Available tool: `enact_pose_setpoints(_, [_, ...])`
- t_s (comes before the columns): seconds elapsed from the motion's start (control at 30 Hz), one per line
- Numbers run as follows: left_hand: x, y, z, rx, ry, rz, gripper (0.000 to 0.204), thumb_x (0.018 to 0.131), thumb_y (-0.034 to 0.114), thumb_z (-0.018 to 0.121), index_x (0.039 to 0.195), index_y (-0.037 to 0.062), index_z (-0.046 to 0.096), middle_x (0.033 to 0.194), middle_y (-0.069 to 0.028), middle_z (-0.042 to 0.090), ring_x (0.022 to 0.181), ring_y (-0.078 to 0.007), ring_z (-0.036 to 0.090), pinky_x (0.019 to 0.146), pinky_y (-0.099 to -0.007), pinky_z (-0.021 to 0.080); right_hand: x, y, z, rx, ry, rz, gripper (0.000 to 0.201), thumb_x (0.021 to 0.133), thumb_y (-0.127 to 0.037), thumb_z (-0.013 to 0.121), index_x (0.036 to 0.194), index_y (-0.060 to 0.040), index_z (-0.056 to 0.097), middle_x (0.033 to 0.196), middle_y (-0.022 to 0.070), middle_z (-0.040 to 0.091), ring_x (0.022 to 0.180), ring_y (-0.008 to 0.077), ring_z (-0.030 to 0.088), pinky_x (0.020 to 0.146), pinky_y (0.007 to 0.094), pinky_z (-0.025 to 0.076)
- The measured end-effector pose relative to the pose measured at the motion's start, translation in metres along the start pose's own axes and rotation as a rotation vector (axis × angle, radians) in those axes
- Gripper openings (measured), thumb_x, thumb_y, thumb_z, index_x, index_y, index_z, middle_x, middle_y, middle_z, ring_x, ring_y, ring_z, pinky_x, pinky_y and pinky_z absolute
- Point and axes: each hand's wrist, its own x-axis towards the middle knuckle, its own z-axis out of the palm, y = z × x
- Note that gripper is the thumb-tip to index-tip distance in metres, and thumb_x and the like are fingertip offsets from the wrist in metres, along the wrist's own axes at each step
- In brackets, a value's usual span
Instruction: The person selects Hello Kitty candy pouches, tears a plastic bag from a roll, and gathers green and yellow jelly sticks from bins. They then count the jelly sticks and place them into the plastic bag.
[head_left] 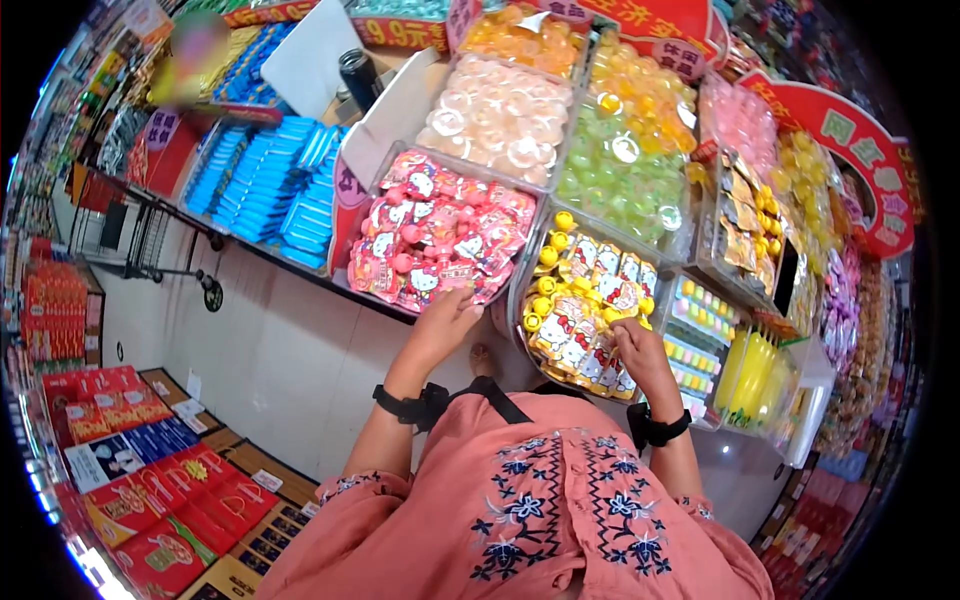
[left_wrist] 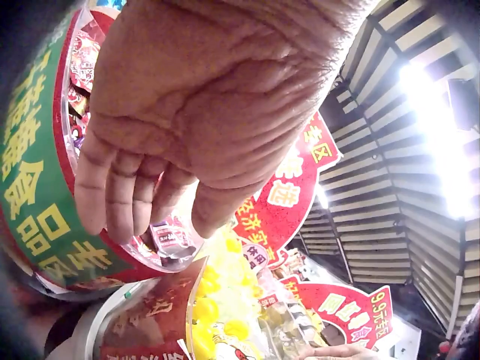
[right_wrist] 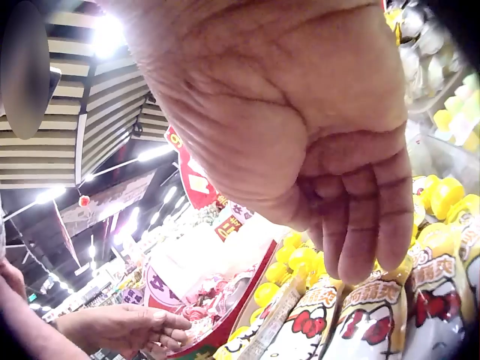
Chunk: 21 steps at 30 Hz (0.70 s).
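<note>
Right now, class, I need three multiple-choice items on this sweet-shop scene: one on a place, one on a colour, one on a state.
1. Where does the left hand rest?
A. on the bin of pink packets
B. on the blue boxes
C. on the floor

2. What colour are the caps on the packets under the right hand?
A. blue
B. yellow
C. black

3. How are the left hand's fingers?
A. clenched in a fist
B. wrapped round a bottle
C. fairly straight, reaching to the packets

Answers: 1 A, the head view shows it at that bin's near edge. 2 B, the yellow caps line that bin. 3 C, the left wrist view shows them extended.
</note>
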Motion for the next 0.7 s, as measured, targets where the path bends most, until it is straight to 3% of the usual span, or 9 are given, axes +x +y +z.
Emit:
enact_pose_setpoints(0.13, [0.000,-0.003,0.000,0.082,-0.012,0.023,0.046,0.096,0.024,0.064,0.131,-0.0042,0.055,0.120,-0.0166,0.065,0.108,-0.0224,0.064,0.093,-0.0325,0.050,-0.011,-0.007,-0.002,0.032,0.000,0.051,0.022,0.101,-0.014,0.050,0.106,0.0008,0.065,0.080,0.0152,0.072,0.066,0.0230,0.069,0.063,0.0348,0.053])
enact_pose_setpoints(0.23, [0.003,-0.004,0.000,0.083,-0.036,0.039,0.044,0.096,0.024,0.064,0.129,-0.0043,0.057,0.115,-0.0160,0.066,0.103,-0.0216,0.064,0.090,-0.0322,0.050,-0.017,0.008,0.005,0.125,0.002,0.068,0.022,0.101,-0.010,0.048,0.112,0.0014,0.063,0.085,0.0150,0.073,0.068,0.0208,0.069,0.064,0.0334,0.053])
enact_pose_setpoints(0.33, [0.004,0.007,0.001,0.136,-0.064,0.071,0.046,0.094,0.025,0.065,0.126,-0.0057,0.057,0.109,-0.0213,0.065,0.097,-0.0279,0.065,0.085,-0.0363,0.051,-0.024,0.018,0.010,0.178,0.021,0.061,0.024,0.100,-0.007,0.046,0.117,0.0014,0.060,0.090,0.0159,0.073,0.069,0.0219,0.070,0.065,0.0342,0.054])
enact_pose_setpoints(0.43, [0.008,0.014,0.004,0.162,-0.133,0.055,0.043,0.095,0.025,0.065,0.126,-0.0047,0.057,0.103,-0.0130,0.066,0.093,-0.0205,0.063,0.083,-0.0328,0.051,-0.028,0.016,0.011,0.191,0.052,0.052,0.027,0.097,-0.005,0.046,0.120,0.0011,0.059,0.095,0.0171,0.072,0.072,0.0228,0.070,0.067,0.0347,0.054])
enact_pose_setpoints(0.57, [0.007,0.013,0.019,0.167,-0.093,0.134,0.043,0.093,0.024,0.067,0.125,-0.0047,0.058,0.096,-0.0102,0.065,0.088,-0.0167,0.062,0.078,-0.0307,0.050,-0.032,0.012,0.010,0.180,0.089,0.079,0.028,0.095,-0.005,0.048,0.121,0.0010,0.059,0.101,0.0184,0.071,0.080,0.0238,0.070,0.071,0.0345,0.054])
enact_pose_setpoints(0.67, [0.005,0.029,0.022,0.090,-0.229,0.074,0.044,0.093,0.023,0.068,0.125,-0.0048,0.058,0.094,-0.0096,0.065,0.086,-0.0149,0.061,0.076,-0.0295,0.050,-0.031,0.020,0.014,0.188,0.092,0.088,0.028,0.095,-0.008,0.051,0.120,0.0006,0.060,0.103,0.0178,0.070,0.086,0.0254,0.069,0.075,0.0351,0.054])
enact_pose_setpoints(0.7, [0.005,0.027,0.024,0.105,-0.256,0.083,0.045,0.093,0.026,0.067,0.126,-0.0042,0.057,0.098,-0.0126,0.065,0.088,-0.0192,0.062,0.077,-0.0320,0.050,-0.030,0.020,0.014,0.157,0.084,0.083,0.027,0.095,-0.009,0.052,0.119,0.0007,0.060,0.103,0.0179,0.070,0.087,0.0260,0.069,0.075,0.0355,0.054])
